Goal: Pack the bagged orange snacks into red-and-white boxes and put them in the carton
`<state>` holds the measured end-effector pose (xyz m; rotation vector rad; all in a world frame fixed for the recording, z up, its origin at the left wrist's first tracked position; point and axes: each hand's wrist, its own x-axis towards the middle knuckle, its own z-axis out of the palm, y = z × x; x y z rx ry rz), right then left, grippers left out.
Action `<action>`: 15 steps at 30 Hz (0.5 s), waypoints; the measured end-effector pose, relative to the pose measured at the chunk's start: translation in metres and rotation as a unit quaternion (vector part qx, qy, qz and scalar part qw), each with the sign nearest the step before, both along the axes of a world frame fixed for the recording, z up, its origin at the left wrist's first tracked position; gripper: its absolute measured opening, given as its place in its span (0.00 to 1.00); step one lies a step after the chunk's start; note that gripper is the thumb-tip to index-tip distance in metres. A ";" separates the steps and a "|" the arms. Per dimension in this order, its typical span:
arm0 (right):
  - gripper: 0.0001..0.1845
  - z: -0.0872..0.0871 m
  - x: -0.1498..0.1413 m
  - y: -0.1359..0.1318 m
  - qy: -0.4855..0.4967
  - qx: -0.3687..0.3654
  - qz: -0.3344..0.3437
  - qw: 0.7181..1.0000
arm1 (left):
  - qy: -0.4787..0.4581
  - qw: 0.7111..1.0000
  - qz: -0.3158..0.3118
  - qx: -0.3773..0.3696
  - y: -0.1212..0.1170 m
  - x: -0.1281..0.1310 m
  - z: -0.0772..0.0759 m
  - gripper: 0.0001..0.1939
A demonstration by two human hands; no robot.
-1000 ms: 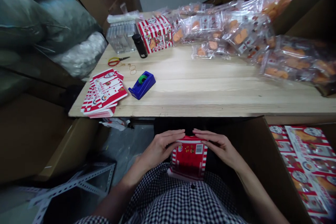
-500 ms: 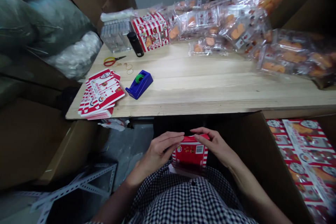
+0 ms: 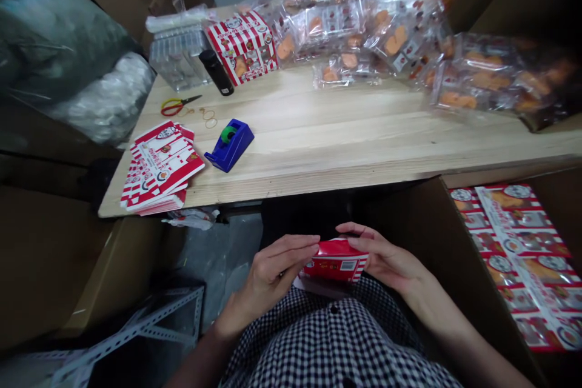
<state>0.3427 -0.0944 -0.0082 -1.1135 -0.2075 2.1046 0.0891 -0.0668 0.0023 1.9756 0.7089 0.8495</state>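
Observation:
A small red and white striped carton [image 3: 334,267] with a barcode is held over my lap, its red top edge tilted toward me. My left hand [image 3: 279,264] grips the carton's left side, fingers along the top edge and thumb in front. On the other side, my right hand [image 3: 382,254] holds the top right corner between thumb and fingers. The carton's underside and back are hidden. Beyond my hands, on the wooden table [image 3: 318,151], stand a blue tape dispenser [image 3: 231,148] with green tape and a stack of flat printed cartons [image 3: 163,167].
Scissors [image 3: 177,106], a black bottle [image 3: 217,73], a striped box [image 3: 245,48] and clear plastic cases [image 3: 179,57] stand at the back left. Bagged orange toys [image 3: 395,42] line the table's back and right. An open cardboard box [image 3: 409,224] holding packed cartons [image 3: 522,254] is at my right.
The carton has tipped so more of its red top shows and less of its front. Both hands stay on it. The camera view has shifted, moving the table leftward.

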 end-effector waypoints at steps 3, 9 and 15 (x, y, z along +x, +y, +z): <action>0.12 -0.001 0.001 -0.004 0.009 -0.010 -0.032 0.999 | -0.004 1.000 -0.015 -0.003 -0.001 0.002 0.002 0.23; 0.15 0.002 0.007 -0.006 -0.019 0.027 0.016 0.999 | -0.014 1.000 -0.013 -0.005 0.000 0.004 0.000 0.23; 0.19 0.009 0.010 -0.003 -0.169 0.212 0.080 0.959 | -0.005 1.000 0.006 -0.030 0.001 0.001 -0.003 0.21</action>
